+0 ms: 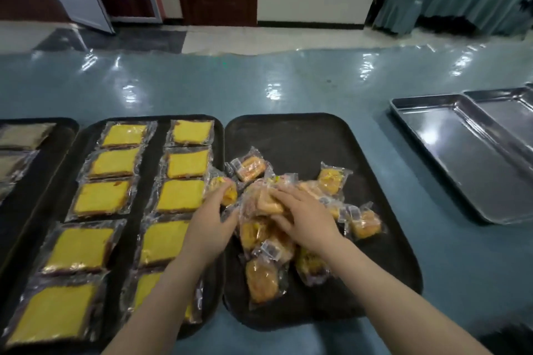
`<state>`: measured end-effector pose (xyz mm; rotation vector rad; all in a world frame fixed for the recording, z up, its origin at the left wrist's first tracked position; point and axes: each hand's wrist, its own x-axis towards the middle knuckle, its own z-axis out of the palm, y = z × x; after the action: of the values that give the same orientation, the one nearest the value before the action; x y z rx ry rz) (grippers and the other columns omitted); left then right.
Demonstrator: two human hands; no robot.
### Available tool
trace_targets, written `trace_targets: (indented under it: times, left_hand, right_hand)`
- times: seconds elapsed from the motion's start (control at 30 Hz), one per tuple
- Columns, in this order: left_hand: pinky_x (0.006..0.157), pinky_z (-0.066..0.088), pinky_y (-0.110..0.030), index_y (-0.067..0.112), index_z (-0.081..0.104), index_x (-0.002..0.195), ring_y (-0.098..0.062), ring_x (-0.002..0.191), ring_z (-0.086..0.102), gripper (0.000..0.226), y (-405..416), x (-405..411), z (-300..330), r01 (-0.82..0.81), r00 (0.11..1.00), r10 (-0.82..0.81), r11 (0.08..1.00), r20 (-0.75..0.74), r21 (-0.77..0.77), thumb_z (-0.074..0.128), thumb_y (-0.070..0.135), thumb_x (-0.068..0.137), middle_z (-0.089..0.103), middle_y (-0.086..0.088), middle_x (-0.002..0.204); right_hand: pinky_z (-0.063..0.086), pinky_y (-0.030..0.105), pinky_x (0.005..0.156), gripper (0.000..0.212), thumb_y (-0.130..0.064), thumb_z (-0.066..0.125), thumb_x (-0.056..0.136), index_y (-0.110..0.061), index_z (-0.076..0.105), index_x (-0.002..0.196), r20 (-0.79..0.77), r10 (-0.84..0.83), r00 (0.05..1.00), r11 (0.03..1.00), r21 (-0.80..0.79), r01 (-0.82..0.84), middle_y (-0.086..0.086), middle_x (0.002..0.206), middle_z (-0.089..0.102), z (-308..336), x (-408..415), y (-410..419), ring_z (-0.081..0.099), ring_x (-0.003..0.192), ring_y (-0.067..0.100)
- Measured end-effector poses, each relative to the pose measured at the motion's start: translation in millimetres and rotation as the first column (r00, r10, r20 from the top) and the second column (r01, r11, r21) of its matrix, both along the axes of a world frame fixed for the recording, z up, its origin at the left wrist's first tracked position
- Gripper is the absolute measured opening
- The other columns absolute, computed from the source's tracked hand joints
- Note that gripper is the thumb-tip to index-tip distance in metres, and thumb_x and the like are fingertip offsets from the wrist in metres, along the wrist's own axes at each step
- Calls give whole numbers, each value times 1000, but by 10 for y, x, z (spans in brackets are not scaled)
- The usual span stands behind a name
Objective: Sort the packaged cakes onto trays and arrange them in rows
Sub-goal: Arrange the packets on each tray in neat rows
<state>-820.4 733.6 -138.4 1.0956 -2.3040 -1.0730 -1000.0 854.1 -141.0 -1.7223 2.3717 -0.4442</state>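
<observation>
Nearest, two bare forearms reaching forward over the front edges of two black trays. Left hand (pixel 215 212) curled around a small wrapped round cake (pixel 223 190) at the left fringe of the heap, right on the seam between the trays; grip looks like a loose clasp, fingertips partly hidden by the wrapper. Right hand (pixel 305 215) laid palm-down on top of the heap, fingers bent over a pale wrapped cake (pixel 266 203), seemingly pinching it, though hard to tell for sure. Beneath and around both hands, a loose pile of small packaged cakes (pixel 265 277) jumbled at all angles in the near-left part of the right black tray (pixel 317 135), far half of that tray bare. Judged next: lifting pieces out and away from the pile toward the bare far half, so the open space lies straight ahead of the right hand, which sits nearer to it; the left hand nearer the neighbouring tray. To the left, the middle black tray (pixel 157 150) carrying flat yellow cake slices (pixel 101 197) in two columns, long sides running left to right. Farther left, another tray edge (pixel 67 130) with darker packets, mostly cut off. Farther right, bare steel trays (pixel 467 153) on the blue plastic-covered table (pixel 259 83).
</observation>
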Motion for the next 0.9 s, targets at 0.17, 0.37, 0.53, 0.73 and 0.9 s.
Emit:
trace_targets:
  times: [0.17, 0.37, 0.53, 0.73, 0.9]
  left_hand:
    - [95, 32, -25, 28, 37, 142, -11, 130, 38, 53, 207, -487, 47, -159, 987, 159, 987, 23, -3, 53, 38, 93, 42, 7, 144]
    - [93, 37, -26, 32, 41, 137, -2, 118, 42, 49, 322, -856, 105, -188, 981, 191, 980, -43, 63, 56, 38, 91, 47, 12, 136]
    - [84, 50, -19, 38, 42, 133, 12, 101, 54, 49, 223, -1185, 196, -228, 951, 272, 938, -146, 261, 61, 34, 88, 55, 23, 116]
    - [68, 56, -23, 26, 61, 106, -9, 87, 66, 21, -94, -1510, 195, -303, 917, 380, 862, -123, 407, 66, 25, 85, 68, 7, 95]
    - [57, 51, -15, 27, 64, 87, -1, 75, 65, 10, -407, -1725, 78, -299, 937, 343, 885, -65, 356, 71, 23, 81, 68, 6, 85]
  right_hand:
    - [42, 14, 77, 30, -53, 50, 88, -45, 56, 116, 563, -107, 819, 975, -102, 198, -32, 105, 60, 114, -374, 6, 53, 94, -10]
    - [52, 18, 77, 17, -38, 55, 93, -40, 62, 109, 832, -86, 549, 925, -138, 355, -19, 102, 67, 195, -769, -68, 62, 93, -5]
    - [58, 26, 73, 18, -27, 57, 95, -25, 58, 113, 950, -62, 307, 899, -80, 430, -5, 101, 69, 219, -980, -211, 68, 92, 7]
    - [58, 29, 74, 17, -24, 54, 97, -18, 63, 110, 984, -54, 171, 898, -27, 439, 2, 98, 73, 257, -1247, -464, 70, 91, 16]
    - [56, 24, 67, 17, -22, 52, 98, -22, 69, 98, 991, -119, 59, 831, 67, 551, 2, 91, 75, 93, -1524, -753, 71, 86, 15]
